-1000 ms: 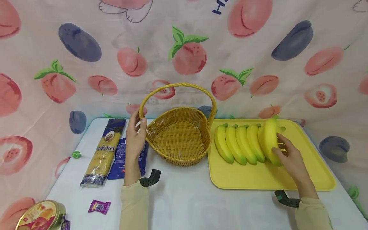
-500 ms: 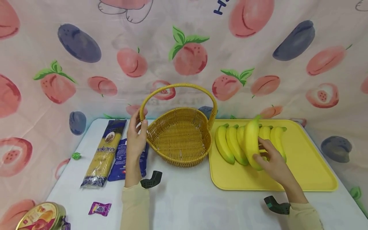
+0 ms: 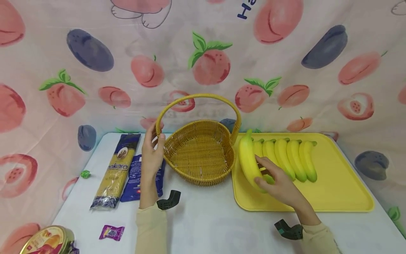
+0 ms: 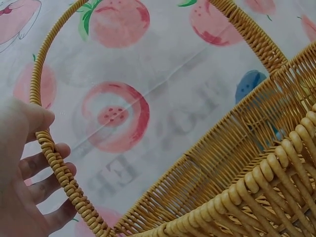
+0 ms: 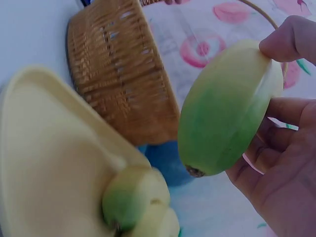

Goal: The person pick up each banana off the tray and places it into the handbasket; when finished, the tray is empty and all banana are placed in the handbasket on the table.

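In the head view my right hand (image 3: 280,185) holds a yellow banana (image 3: 248,160) with a green tip, raised over the left end of the yellow tray (image 3: 342,176). The right wrist view shows thumb and fingers pinching this banana (image 5: 227,113) from the side. Several more bananas (image 3: 306,160) lie in a row on the tray, some partly hidden behind the held one. My left hand (image 3: 152,155) has thumb and fingers around the left side of the arched handle (image 4: 64,175) of a wicker basket (image 3: 200,151). Only bare weave shows inside the basket.
Left of the basket lie a pasta packet (image 3: 115,173) and a dark blue packet (image 3: 134,180), partly behind my left forearm. A purple wrapped candy (image 3: 112,232) and a round tin (image 3: 47,241) sit nearer. A fruit-print cloth (image 3: 142,42) hangs behind the table.
My right hand has carried the banana leftward across the tray, from above the row's right end to beside the basket. My left hand stays on the basket handle.
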Available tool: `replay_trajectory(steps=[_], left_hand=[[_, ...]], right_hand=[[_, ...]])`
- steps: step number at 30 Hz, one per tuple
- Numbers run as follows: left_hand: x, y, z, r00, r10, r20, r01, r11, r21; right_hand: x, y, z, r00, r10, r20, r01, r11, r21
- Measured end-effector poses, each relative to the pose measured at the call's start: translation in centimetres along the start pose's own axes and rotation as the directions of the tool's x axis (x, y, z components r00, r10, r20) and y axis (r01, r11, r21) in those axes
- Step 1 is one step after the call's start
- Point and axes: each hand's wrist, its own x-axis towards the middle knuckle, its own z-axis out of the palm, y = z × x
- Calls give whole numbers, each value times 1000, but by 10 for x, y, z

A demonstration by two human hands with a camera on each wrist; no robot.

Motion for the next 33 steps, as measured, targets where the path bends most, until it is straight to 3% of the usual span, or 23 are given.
replay_trajectory(steps=[11, 18, 33], left_hand=[[0, -1, 2, 1000, 21, 3, -21, 1000, 3], [1, -1, 0, 1000, 20, -6, -20, 1000, -6], [0, -2, -1, 1000, 14, -10, -14, 1000, -4]], right_hand=[[34, -26, 17, 984, 102, 148, -109, 993, 40], [70, -36, 25, 944, 192, 267, -210, 977, 39], [133, -40, 52, 848, 293, 441, -262, 956, -132]])
